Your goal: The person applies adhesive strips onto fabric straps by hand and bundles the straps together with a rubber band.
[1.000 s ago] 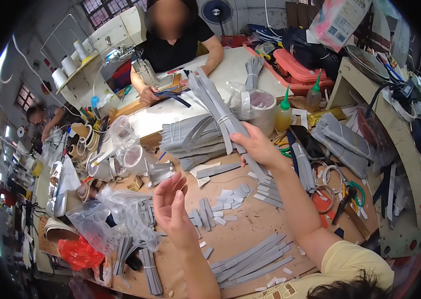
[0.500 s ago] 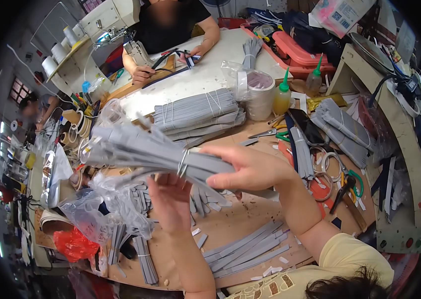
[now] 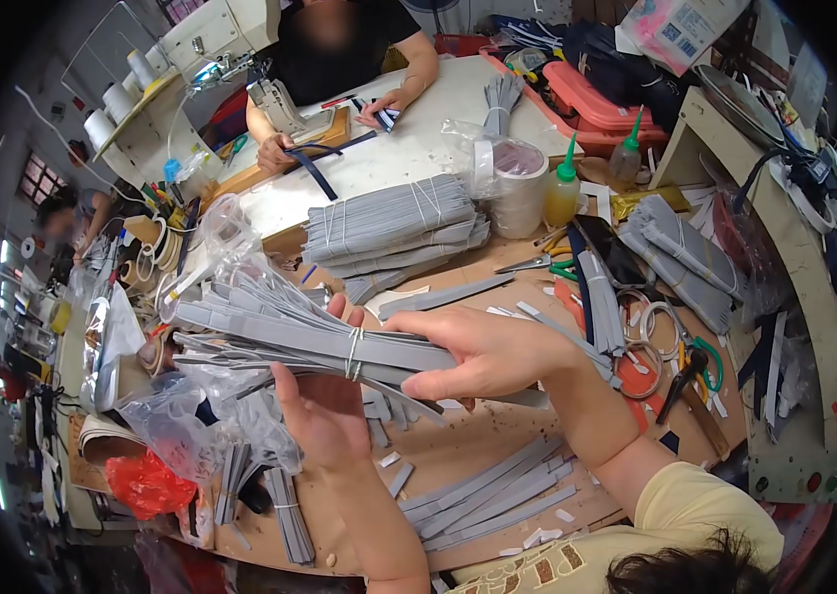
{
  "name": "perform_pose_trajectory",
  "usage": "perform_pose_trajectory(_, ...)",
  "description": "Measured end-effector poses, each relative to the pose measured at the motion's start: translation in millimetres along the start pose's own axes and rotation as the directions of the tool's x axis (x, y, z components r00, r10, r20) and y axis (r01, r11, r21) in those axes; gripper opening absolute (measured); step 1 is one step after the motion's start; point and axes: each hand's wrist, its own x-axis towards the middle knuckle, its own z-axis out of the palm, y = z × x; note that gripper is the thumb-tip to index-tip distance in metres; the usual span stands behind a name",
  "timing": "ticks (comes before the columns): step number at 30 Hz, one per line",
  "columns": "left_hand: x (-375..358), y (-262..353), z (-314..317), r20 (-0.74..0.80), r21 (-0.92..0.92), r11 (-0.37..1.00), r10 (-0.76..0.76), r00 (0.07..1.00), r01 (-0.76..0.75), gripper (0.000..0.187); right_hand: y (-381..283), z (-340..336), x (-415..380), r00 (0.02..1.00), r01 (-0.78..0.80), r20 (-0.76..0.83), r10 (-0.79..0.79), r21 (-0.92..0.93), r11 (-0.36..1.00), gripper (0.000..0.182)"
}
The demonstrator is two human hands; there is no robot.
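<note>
A bundle of flat grey fabric strips (image 3: pixel 393 348), bound round its middle with a whitish elastic band (image 3: pixel 354 353), is held up above the table. My right hand (image 3: pixel 488 354) grips its right end, thumb in front and fingers over the top. Under the middle, my left hand (image 3: pixel 327 421) cups the bundle, its thumb in front and fingertips showing behind. The strips fan out loosely toward the left. Below my hands, loose grey strips (image 3: pixel 488 495) lie on the brown tabletop (image 3: pixel 359 515), along with small offcuts.
Stacked grey bundles (image 3: pixel 389 223) lie behind my hands. Scissors (image 3: pixel 532 264), a glue bottle (image 3: pixel 563 193) and a tape roll (image 3: pixel 517 188) are to the right. Clear plastic bags (image 3: pixel 176 421) and a red bag (image 3: pixel 151 485) sit left. Opposite, a person (image 3: pixel 339 59) handles dark straps beside a sewing machine (image 3: pixel 275 104).
The bundle has come down slightly and its left ends are spread wider. My left fingers now show behind it. The person opposite has shifted a dark strap.
</note>
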Motion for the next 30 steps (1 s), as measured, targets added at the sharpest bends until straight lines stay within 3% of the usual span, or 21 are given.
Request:
perform_pose_trajectory(8, -0.1, 0.5, -1.3, 0.009, 0.012, 1.000, 0.008, 1.000, -0.008, 0.065, 7.9, 0.7, 2.7, 0.998, 0.058, -0.003, -0.058, -0.045, 0.997, 0.043)
perform_pose_trajectory(13, -0.1, 0.9, -1.4, 0.005, 0.030, 0.999, 0.013, 1.000, -0.013, 0.065, 10.2, 2.6, 3.8, 0.994, 0.105, -0.040, -0.106, -0.032, 0.994, 0.031)
perform_pose_trajectory(17, 0.3, 1.0, -3.2, 0.017, 0.013, 1.000, 0.013, 1.000, -0.013, 0.064, -2.8, 2.0, -0.1, 1.000, -0.013, -0.013, 0.013, 0.018, 1.000, 0.032)
perform_pose_trajectory(23, -1.0, 0.1, -2.4, 0.031, -0.050, 0.997, 0.056, 0.998, -0.054, 0.060, 0.8, 2.3, 1.8, 1.000, 0.003, 0.019, -0.003, 0.003, 1.000, 0.041)
perform_pose_trajectory(30, 0.0, 0.9, -1.1, 0.053, -0.035, 0.999, 0.034, 0.998, -0.032, 0.060, -8.3, 3.7, -0.6, 0.998, -0.044, -0.055, 0.044, -0.005, 0.999, 0.043)
